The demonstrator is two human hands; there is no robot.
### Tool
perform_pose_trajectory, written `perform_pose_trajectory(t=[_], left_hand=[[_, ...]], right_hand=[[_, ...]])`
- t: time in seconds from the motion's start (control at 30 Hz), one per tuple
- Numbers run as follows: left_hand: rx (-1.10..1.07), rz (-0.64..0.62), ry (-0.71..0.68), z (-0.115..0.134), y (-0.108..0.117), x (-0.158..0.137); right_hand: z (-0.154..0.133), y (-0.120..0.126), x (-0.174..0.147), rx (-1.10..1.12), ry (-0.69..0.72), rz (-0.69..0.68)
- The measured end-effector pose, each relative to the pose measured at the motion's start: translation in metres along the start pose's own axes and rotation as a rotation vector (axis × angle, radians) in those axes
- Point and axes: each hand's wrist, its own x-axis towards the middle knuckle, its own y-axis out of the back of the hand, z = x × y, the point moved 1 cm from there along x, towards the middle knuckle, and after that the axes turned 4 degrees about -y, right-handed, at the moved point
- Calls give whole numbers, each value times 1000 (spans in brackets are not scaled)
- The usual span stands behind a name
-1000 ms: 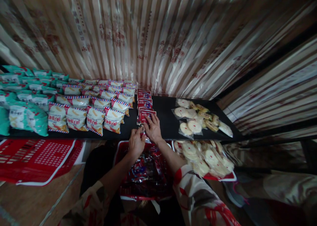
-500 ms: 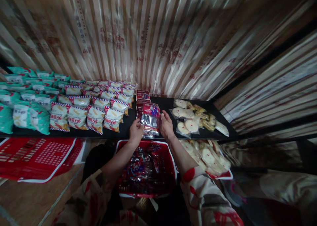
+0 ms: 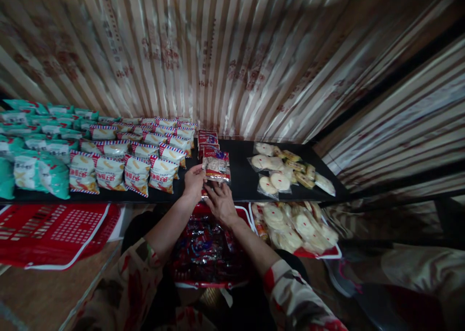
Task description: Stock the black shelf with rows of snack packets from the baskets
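A red snack packet [image 3: 217, 169] with a clear, silvery front lies at the front of a short row of red-and-purple packets [image 3: 208, 138] on the black shelf [image 3: 241, 176]. My left hand [image 3: 195, 182] pinches its left edge between thumb and fingers. Just below the packet's front edge, my right hand [image 3: 221, 203] reaches in with fingers stretched and slightly apart. A bit of red wrapper shows between the two hands. Under my forearms stands a red basket [image 3: 248, 216] holding many dark red packets [image 3: 203, 248].
White chip bags [image 3: 138, 173] and teal bags [image 3: 53, 171] fill the shelf's left side. Flat round crackers in clear wrap [image 3: 272, 182] lie to the right, above a second basket [image 3: 332, 251] of them. An overturned-looking red basket [image 3: 72, 229] is at left; another person's shoe [image 3: 341, 280] is at right.
The packet held upright between both hands now leans back against the row, its shiny side showing more. My right hand has moved from its right edge down to the front.
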Motion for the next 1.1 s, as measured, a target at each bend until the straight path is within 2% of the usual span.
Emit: perform_pose_trajectory(t=[0.2, 0.5, 0.83, 1.1], left_hand=[[-19, 28, 14, 3, 6, -2], [-5, 34, 36, 1, 12, -10], [22, 50, 103, -22, 19, -24], [11, 48, 119, -32, 19, -22]], right_hand=[[-11, -6, -5, -44, -63, -31], [-15, 5, -27, 3, -38, -18], [-10, 3, -30, 94, -1, 41], [-9, 14, -42, 90, 1, 117]])
